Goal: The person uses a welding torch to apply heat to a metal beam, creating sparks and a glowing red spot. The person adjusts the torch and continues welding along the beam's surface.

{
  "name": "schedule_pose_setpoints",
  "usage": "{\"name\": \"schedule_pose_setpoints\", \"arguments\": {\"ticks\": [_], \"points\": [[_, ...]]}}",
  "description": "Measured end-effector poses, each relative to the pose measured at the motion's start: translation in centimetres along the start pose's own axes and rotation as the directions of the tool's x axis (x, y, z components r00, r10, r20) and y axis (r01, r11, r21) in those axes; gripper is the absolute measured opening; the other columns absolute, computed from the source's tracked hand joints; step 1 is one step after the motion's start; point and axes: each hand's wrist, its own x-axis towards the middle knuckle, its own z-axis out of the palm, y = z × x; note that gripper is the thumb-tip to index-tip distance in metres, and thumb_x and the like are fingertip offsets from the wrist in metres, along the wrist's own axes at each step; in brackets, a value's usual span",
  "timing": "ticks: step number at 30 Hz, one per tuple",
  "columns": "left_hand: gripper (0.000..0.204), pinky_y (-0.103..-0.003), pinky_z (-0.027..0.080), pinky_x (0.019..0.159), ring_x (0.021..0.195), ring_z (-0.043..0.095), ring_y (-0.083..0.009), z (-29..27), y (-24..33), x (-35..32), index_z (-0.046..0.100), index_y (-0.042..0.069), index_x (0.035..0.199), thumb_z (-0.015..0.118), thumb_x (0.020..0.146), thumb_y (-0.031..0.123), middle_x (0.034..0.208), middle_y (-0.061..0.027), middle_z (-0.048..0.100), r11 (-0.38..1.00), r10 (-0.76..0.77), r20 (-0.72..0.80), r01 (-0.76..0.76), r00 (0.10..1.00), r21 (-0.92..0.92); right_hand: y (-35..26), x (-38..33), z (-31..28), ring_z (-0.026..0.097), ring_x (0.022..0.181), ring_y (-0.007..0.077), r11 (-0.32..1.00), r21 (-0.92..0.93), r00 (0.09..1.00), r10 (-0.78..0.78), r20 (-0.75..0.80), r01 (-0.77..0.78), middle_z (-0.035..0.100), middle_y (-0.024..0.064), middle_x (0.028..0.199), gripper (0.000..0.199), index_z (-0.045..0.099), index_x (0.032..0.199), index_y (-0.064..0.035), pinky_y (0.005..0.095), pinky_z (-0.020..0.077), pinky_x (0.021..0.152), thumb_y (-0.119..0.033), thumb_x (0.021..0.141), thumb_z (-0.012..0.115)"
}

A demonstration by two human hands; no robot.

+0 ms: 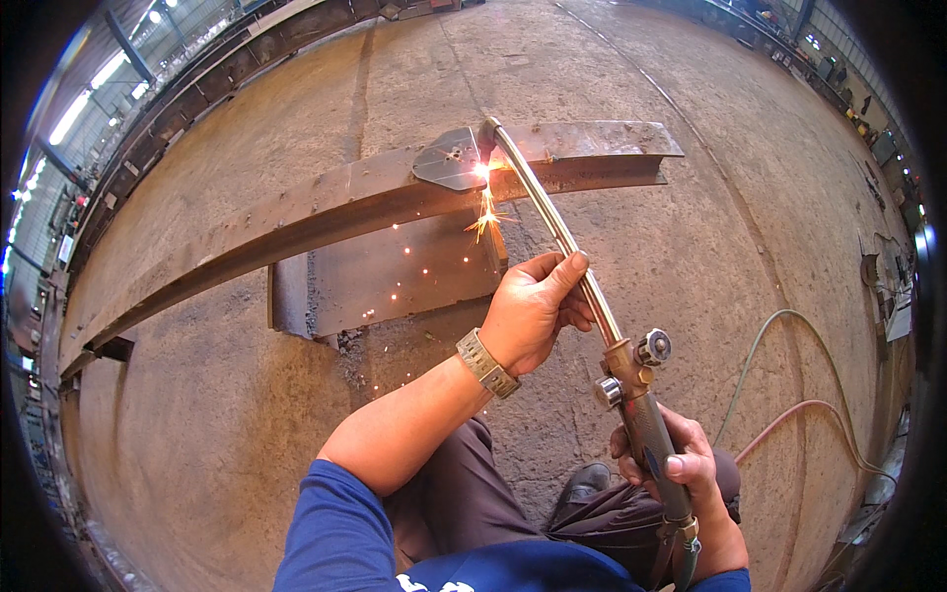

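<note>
A long cutting torch (552,219) runs from my lap up to a steel beam, its bent head over the metal. My left hand (538,308), with a watch (487,363) at the wrist, is closed around the torch's tubes. Lower down, my right hand (681,456) grips the dark handle below two round valve knobs (653,346). At the tip a bright glow (482,170) burns, and orange sparks (487,219) spray downward. A dark flat plate (444,163) with clipped corners lies on the steel beam (326,197) just left of the glow.
Under the steel beam stands a wide piece of steel (395,271). Green hose (755,345) and red hose (789,407) curve over the concrete floor (710,257) at the right. My shoe (584,481) rests below the torch. Long steel beams (197,99) line the far left.
</note>
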Motion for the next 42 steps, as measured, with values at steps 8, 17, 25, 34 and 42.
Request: {"name": "schedule_pose_setpoints", "arguments": {"ticks": [8,17,25,34,42], "points": [[0.031,-0.026,0.054,0.056,0.063,0.066,-0.0157,-0.12,-0.09,0.07,0.06,0.002,0.098,0.065,0.094,0.032,0.078,-0.0085,0.067,1.0,0.004,0.016,-0.004,1.0,0.007,-0.07,-0.05,-0.12,0.056,0.07,0.0176,1.0,0.006,1.0,0.002,-0.003,-0.002,0.059,0.0221,0.099,0.1,0.037,0.144,0.0071,0.0274,0.0458,0.064,-0.038,0.066,0.079],[0.028,-0.03,0.052,0.059,0.066,0.064,-0.0165,0.09,-0.17,-0.09,0.061,0.003,0.098,0.064,0.095,0.032,0.078,-0.0068,0.066,1.0,0.004,-0.008,-0.004,1.0,-0.002,-0.17,-0.04,-0.05,0.055,0.069,0.0173,1.0,-0.015,1.0,0.003,-0.009,-0.003,0.06,0.0208,0.099,0.1,0.037,0.144,0.0078,0.0275,0.0452,0.064,-0.039,0.065,0.079],[0.03,-0.031,0.051,0.064,0.069,0.062,-0.0162,0.21,0.01,-0.31,0.061,0.004,0.098,0.064,0.095,0.033,0.08,-0.0054,0.064,1.0,-0.005,-0.022,0.005,1.0,0.025,-0.17,-0.15,-0.04,0.056,0.071,0.017,0.999,-0.047,0.999,0.018,-0.038,-0.02,0.061,0.0192,0.099,0.101,0.039,0.143,0.0079,0.0264,0.0447,0.064,-0.041,0.063,0.077],[0.029,-0.027,0.055,0.053,0.06,0.066,-0.0164,0.06,-0.31,-0.02,0.059,0.002,0.094,0.066,0.094,0.031,0.077,-0.0095,0.067,0.999,0.045,-0.011,-0.045,0.999,0.009,0.09,-0.06,-0.05,0.059,0.07,0.019,0.999,-0.054,0.997,-0.011,-0.083,0.007,0.061,0.0211,0.096,0.087,0.047,0.127,0.0093,0.0265,0.0476,0.058,-0.04,0.062,0.076],[0.03,-0.027,0.054,0.055,0.062,0.066,-0.017,-0.07,-0.3,-0.1,0.06,0.002,0.094,0.066,0.094,0.031,0.077,-0.0091,0.067,0.999,0.049,-0.016,-0.049,0.999,0.018,-0.07,-0.04,0.12,0.059,0.07,0.0188,0.999,-0.053,0.997,-0.009,-0.07,0.005,0.061,0.0211,0.096,0.088,0.046,0.129,0.0091,0.0263,0.0473,0.059,-0.04,0.062,0.075]]}}
